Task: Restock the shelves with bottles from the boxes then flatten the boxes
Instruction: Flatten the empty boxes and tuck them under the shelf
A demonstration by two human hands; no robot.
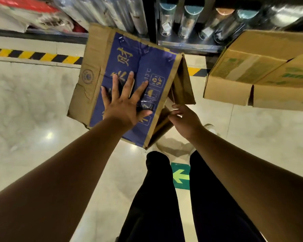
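A brown cardboard box with a blue printed panel (157, 65) is held above the floor in front of me, partly folded. My left hand (125, 102) presses flat on the blue panel with its fingers spread. My right hand (184, 117) grips the edge of a brown flap on the box's right side, fingers curled round it. Several clear bottles (187, 21) stand upside-looking on the dark shelf at the top of the view.
Another brown box with green print (262, 74) lies at the right, against the shelf. A yellow-and-black hazard stripe (35, 55) runs along the shelf base. Bagged goods (33, 13) fill the top left. My legs and a green floor arrow (180, 175) are below.
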